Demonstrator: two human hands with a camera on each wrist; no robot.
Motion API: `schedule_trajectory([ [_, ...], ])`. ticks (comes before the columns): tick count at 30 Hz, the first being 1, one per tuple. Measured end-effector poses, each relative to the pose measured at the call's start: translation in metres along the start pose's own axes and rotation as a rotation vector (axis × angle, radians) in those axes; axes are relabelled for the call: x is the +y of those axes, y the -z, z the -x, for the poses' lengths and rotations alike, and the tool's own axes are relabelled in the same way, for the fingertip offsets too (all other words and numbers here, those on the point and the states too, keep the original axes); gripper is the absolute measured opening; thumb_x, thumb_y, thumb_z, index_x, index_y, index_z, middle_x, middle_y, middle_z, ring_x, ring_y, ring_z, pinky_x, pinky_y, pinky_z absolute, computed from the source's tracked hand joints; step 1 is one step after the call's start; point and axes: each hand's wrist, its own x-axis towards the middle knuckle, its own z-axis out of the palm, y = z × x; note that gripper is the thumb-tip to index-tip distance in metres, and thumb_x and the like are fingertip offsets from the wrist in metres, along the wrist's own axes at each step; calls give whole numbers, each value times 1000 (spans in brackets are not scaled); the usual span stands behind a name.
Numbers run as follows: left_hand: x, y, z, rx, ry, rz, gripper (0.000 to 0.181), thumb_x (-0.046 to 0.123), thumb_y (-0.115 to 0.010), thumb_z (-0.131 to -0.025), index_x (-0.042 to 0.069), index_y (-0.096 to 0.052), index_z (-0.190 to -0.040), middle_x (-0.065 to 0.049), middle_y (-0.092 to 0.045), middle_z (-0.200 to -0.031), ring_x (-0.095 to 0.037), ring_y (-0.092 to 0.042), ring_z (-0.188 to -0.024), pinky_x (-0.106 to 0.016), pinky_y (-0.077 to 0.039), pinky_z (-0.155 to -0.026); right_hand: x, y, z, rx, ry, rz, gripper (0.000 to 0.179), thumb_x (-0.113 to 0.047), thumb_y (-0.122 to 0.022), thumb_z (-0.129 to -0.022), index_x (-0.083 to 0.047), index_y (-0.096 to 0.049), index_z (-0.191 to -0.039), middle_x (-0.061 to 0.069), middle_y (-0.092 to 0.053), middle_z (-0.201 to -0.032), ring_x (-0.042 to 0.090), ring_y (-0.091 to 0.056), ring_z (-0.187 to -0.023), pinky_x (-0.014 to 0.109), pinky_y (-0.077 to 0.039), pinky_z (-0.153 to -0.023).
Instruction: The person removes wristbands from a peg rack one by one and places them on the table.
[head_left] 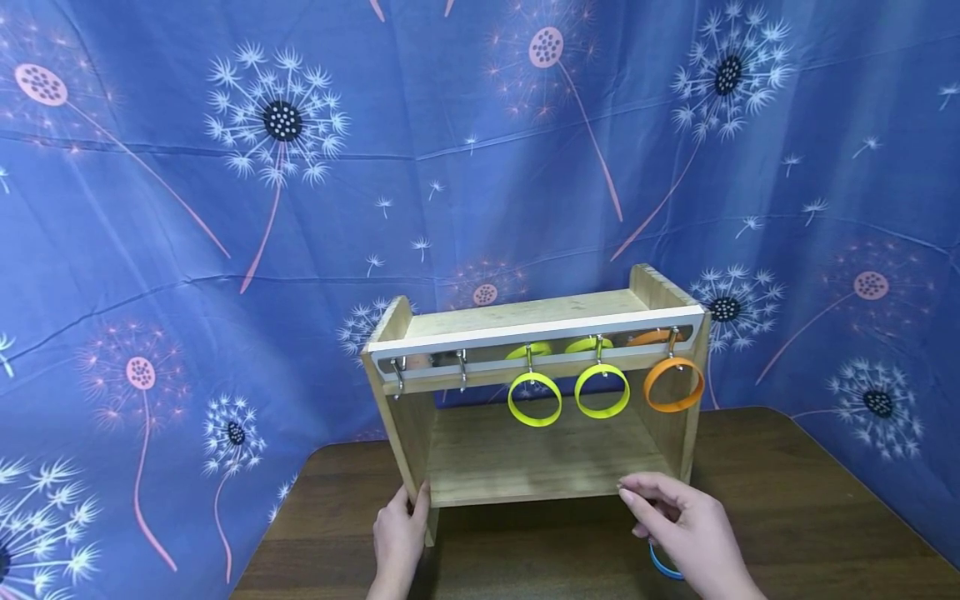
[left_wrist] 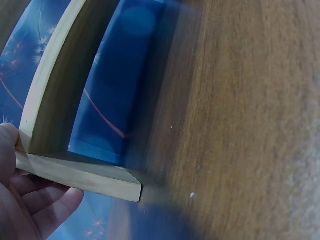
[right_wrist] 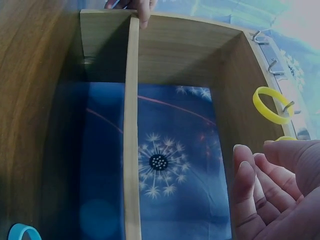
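A small wooden shelf (head_left: 525,450) stands on the table, with a metal hook rail (head_left: 495,357) along its upper front. My left hand (head_left: 401,533) grips the shelf's left side panel near the bottom, thumb on the front side and fingers behind, as the left wrist view also shows. Two yellow rings (head_left: 536,422) and an orange ring (head_left: 675,407) hang from hooks towards the right; two hooks at the left end carry no ring. My right hand (head_left: 697,525) hovers before the shelf's lower right, fingers loosely bent, nothing between them. Partly hidden below it lies a blue ring (head_left: 663,571).
The brown wooden table (head_left: 795,500) extends on both sides of the shelf. Behind it hangs a blue cloth (head_left: 375,233) with dandelion prints. A lower board (right_wrist: 131,125) spans the shelf between its side panels.
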Motion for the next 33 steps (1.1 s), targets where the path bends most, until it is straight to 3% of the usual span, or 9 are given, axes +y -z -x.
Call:
schedule_trajectory([
  [9, -1, 0, 0, 7, -1, -5, 28, 35, -66, -91, 20, -58, -69, 6, -53, -55, -19, -50, -52, -37, -37, -50, -10, -6, -5, -15, 25, -53, 13, -16, -73, -88, -13, -71, -101, -5, -71, -83, 14, -63, -57, 30, -51, -53],
  [23, -2, 0, 0, -5, 4, -9, 28, 38, -65, -92, 20, -59, -72, 6, -54, -57, -18, -49, -53, -38, -37, -50, -30, -15, -21, -18, 105, -48, 12, -15, -75, -86, -16, -72, -99, -5, -71, -80, 15, -62, -55, 31, -50, -51],
  [33, -3, -3, 0, 5, -4, -4, 29, 38, -65, -92, 21, -58, -70, 6, -53, -56, -19, -50, -53, -38, -38, -50, -39, -20, -30, -25, 114, -93, 16, -17, -75, -86, -17, -72, -102, -4, -72, -85, 18, -63, -56, 31, -52, -53],
])
